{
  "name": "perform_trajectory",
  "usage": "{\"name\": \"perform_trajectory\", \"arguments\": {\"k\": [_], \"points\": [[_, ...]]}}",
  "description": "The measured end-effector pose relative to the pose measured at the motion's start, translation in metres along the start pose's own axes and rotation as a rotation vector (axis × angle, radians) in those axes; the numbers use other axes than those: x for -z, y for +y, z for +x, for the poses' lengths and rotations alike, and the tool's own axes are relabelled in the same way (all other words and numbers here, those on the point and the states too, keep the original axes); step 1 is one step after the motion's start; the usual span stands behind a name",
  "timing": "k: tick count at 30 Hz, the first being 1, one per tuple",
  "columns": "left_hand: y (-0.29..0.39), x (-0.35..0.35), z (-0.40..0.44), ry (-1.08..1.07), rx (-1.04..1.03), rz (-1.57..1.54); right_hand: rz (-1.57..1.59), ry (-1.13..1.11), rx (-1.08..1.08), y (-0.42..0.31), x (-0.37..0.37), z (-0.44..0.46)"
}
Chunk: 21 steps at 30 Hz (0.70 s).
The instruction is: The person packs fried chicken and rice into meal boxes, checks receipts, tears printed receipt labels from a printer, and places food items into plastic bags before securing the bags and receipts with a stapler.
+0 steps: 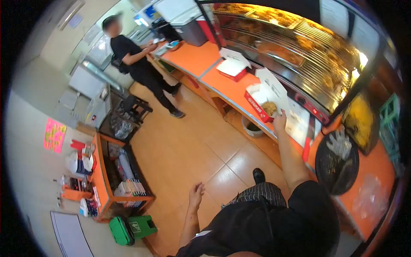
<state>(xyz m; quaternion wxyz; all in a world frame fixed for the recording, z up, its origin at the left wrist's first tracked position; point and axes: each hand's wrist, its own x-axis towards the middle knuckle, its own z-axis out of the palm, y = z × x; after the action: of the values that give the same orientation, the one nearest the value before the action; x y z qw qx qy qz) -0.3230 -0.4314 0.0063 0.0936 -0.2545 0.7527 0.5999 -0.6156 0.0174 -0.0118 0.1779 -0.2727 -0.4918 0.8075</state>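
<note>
At the counter's edge my right hand (280,121) is closed on the near corner of a red and white takeaway box (257,99). Its lid stands up, and a piece of fried food (269,108) lies inside. My left hand (196,195) hangs over the floor with loosely bent fingers apart and nothing in it. Another red and white box (233,70), also with its lid raised, sits farther along the counter. To the right of my hand are a white board (299,120) and a red-handled knife (306,149).
A lit display case (295,47) holds fried food behind the counter (192,58). A dark round tray (336,171) carries a clear plastic glove (339,144). Another person (135,60) stands farther down the counter. A green bin (128,229) and orange shelf (128,199) are at left.
</note>
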Motion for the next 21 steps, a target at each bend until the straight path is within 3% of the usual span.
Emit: {"name": "perform_trajectory", "arguments": {"k": [3, 7, 9, 11, 12, 15, 17, 18, 21], "points": [[0.031, -0.026, 0.028, -0.185, -0.228, -0.005, -0.006, -0.071, 0.078, -0.004, 0.05, -0.035], [0.131, -0.1, 0.0, -0.354, -0.326, -0.225, 0.157, -0.15, 0.151, -0.045, 0.121, -0.116], [0.162, -0.139, -0.022, -0.491, -0.306, -0.331, 0.358, -0.399, -0.073, -0.107, 0.146, -0.196], [0.192, -0.182, -0.059, -0.81, -0.207, -0.441, 0.356, -0.099, -0.037, -0.091, 0.174, -0.21], [0.195, -0.198, -0.083, -0.886, -0.171, -0.42, 0.392, -0.117, -0.179, -0.145, 0.176, -0.255], [0.196, -0.254, -0.141, -1.078, -0.142, -0.288, 0.283, -0.012, 0.008, -0.163, 0.243, -0.295], [0.169, -0.271, -0.173, -1.14, -0.126, -0.108, 0.229, 0.123, -0.021, -0.155, 0.294, -0.328], [0.161, -0.292, -0.194, -1.217, -0.082, -0.058, 0.094, 0.127, 0.1, -0.126, 0.349, -0.322], [0.121, -0.346, -0.234, -1.351, 0.098, 0.051, 0.064, 0.135, 0.284, -0.134, 0.442, -0.374]]}}
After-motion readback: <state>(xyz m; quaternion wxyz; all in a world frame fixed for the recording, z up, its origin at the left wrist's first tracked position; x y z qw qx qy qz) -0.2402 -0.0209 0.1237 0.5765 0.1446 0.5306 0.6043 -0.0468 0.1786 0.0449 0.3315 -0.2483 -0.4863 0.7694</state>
